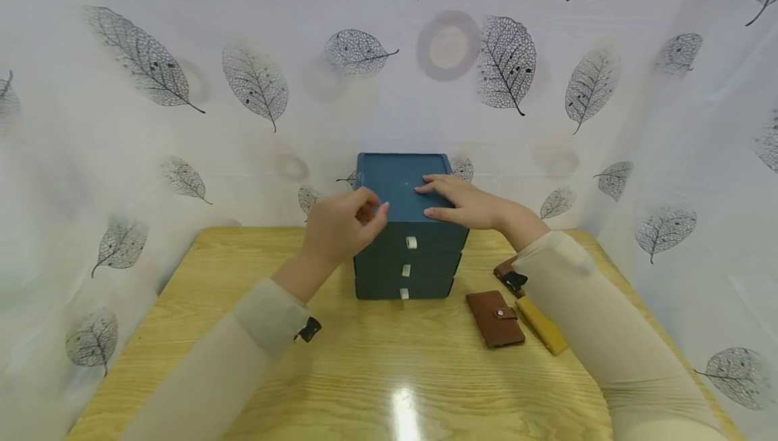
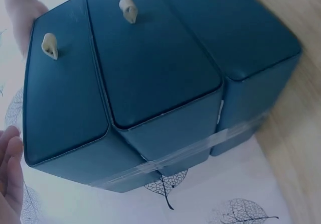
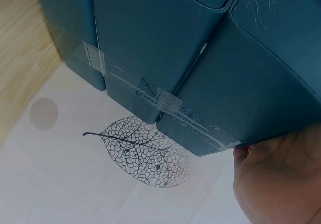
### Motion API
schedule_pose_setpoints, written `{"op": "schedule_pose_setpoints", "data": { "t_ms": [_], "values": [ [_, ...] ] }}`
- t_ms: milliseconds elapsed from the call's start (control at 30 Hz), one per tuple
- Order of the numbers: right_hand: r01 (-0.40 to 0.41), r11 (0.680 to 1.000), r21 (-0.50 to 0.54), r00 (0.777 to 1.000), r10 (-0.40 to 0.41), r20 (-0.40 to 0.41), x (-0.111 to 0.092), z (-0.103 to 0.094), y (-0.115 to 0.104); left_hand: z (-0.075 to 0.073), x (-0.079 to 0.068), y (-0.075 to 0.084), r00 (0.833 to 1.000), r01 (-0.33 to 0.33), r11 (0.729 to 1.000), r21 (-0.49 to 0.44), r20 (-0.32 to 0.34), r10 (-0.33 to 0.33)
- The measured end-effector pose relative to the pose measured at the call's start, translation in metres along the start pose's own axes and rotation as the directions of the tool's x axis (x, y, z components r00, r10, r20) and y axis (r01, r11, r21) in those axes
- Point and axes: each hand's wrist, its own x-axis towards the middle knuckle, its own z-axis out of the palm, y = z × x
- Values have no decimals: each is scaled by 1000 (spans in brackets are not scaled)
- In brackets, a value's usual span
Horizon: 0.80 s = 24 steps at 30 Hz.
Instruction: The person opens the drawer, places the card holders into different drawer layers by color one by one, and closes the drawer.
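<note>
A dark blue-green chest of three stacked drawers (image 1: 398,188) stands near the back of the table, its drawer fronts closed. Small pale pull tabs (image 1: 411,242) run down the middle of its front. My right hand (image 1: 464,203) rests on the chest's top by the right edge, fingers spread. At the top left front corner hovers my left hand (image 1: 343,225), its fingers loosely bent with nothing between them; in the left wrist view its fingers (image 2: 11,158) show beside the top drawer. Clear tape (image 3: 170,101) crosses the drawers' side in the right wrist view.
Right of the chest lie a brown snap wallet (image 1: 495,319), a yellow wallet (image 1: 542,325) and another brown item (image 1: 506,269) partly hidden by my right sleeve. The wooden table (image 1: 365,367) meets a white leaf-print curtain (image 1: 389,117) behind and at the sides.
</note>
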Motion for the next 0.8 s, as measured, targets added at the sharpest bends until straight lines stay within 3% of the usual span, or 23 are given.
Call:
{"op": "schedule_pose_setpoints", "data": {
  "t_ms": [467, 633, 800],
  "values": [
    [8, 1000, 2, 1000, -8, -4, 0, 0, 0, 6, 10, -11, 995, 88, 996, 18, 45, -89],
    [8, 1000, -1, 1000, -8, -6, 0, 1, 1, 8, 11, -13, 985, 130, 991, 31, 114, -133],
    [8, 1000, 12, 1000, -7, -7, -1, 0, -1, 10, 14, -13, 964, 131, 991, 40, 227, -137]
  ]
}}
